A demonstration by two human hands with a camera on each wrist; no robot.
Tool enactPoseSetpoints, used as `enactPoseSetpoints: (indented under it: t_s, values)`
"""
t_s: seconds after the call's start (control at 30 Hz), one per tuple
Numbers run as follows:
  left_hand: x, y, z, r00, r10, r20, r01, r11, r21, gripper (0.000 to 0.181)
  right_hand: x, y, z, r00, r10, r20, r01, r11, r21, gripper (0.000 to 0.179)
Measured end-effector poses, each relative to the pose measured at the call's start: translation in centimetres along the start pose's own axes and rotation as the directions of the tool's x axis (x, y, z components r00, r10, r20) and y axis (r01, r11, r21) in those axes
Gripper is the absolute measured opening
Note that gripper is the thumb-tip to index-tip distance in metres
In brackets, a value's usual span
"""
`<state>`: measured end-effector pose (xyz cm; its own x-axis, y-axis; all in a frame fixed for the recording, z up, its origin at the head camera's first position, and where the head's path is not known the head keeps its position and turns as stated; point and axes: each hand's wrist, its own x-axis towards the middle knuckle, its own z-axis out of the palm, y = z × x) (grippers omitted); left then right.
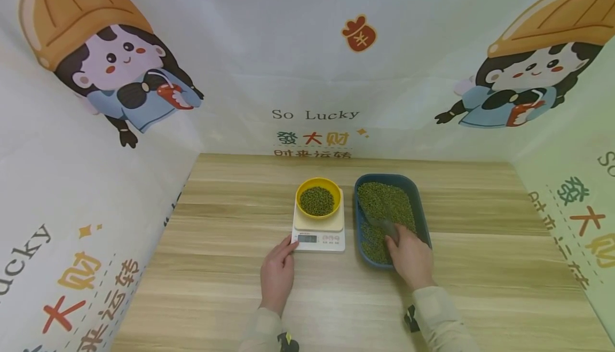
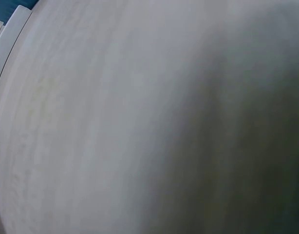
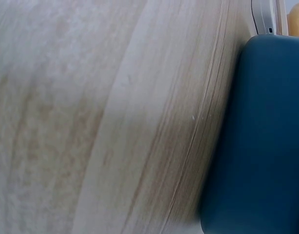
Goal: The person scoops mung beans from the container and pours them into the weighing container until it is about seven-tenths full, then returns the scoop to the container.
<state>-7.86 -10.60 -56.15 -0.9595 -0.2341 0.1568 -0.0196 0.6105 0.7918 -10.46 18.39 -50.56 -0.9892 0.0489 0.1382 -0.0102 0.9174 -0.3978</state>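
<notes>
My right hand [image 1: 412,258] grips the handle of a dark grey scoop [image 1: 377,220] over the near half of a blue tray [image 1: 423,221]. Green mung beans [image 1: 389,200] fill the tray, and the scoop's front end is down among them. At the near left corner of a white kitchen scale [image 1: 319,241], the fingertips of my left hand [image 1: 277,272] rest with fingers extended. A yellow bowl [image 1: 300,210] stands on the scale's platform and holds more mung beans [image 1: 317,201]. Neither hand shows in its own wrist view.
Scale and tray stand side by side on a wood-grain table [image 1: 216,245], a narrow gap between them. Printed cloth [image 1: 307,74] walls the table at the back and on both sides. The right wrist view shows the tray's outer wall [image 3: 266,136] close by.
</notes>
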Motion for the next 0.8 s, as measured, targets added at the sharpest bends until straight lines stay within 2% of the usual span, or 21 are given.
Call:
enactPoseSetpoints:
  t_s: [0.33,0.8]
  values:
    - [-0.03,-0.3,0.15,1.0,0.011,0.004,-0.011,1.0,-0.004,0.029,-0.07,0.07,0.11,1.0,0.012,0.011,-0.012,1.0,0.003,0.04]
    - [-0.05,-0.13,0.07,1.0,0.009,0.001,-0.009,1.0,0.005,0.03,-0.09,0.0,0.03,1.0,0.002,-0.014,-0.002,1.0,0.011,0.038]
